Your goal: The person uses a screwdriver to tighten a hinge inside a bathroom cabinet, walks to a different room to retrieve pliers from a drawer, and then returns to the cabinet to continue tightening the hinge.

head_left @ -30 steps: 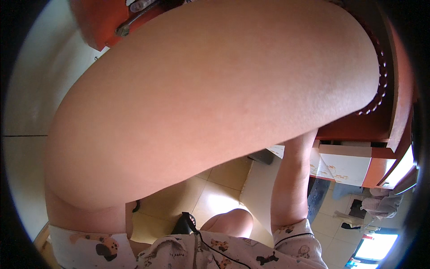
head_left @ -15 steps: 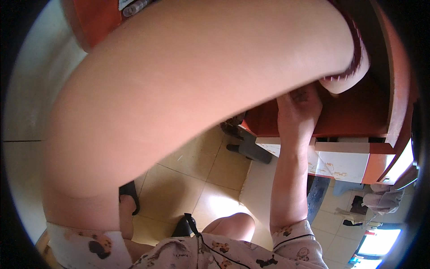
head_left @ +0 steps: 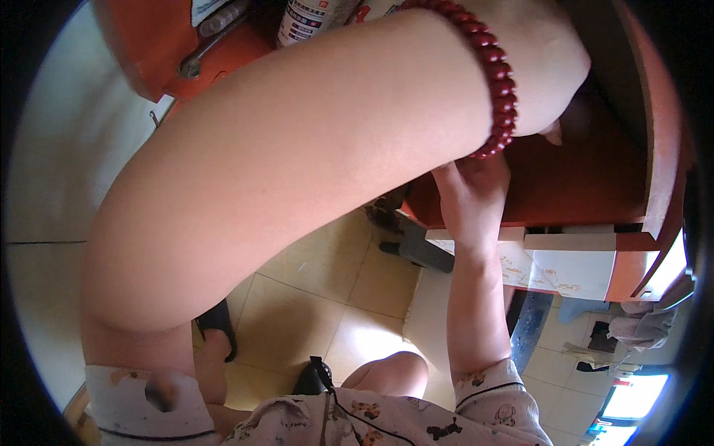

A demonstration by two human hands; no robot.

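Note:
My left arm reaches from the lower left across the view, with a dark red bead bracelet [head_left: 502,93] round its wrist. My left hand [head_left: 554,63] is over the right part of the red-brown wooden surface [head_left: 587,178]. Only its back and one fingertip below it show; the other fingers are hidden. Under the left wrist is my right hand [head_left: 476,189], above the front edge of the surface. Its knuckles look bent, but the left forearm covers its fingers. Whatever either hand may hold is out of sight.
A white printed canister [head_left: 311,21] stands behind my left forearm, near a metal tool handle [head_left: 192,67]. White drawer fronts with a floral pattern [head_left: 561,267] lie below the surface. A raised wooden side panel [head_left: 658,141] bounds it on the right. Tiled floor [head_left: 297,297] lies beneath.
My left hand and wrist have come back leftward, so the whole bracelet and the canister now show. My right hand has shifted slightly left and down.

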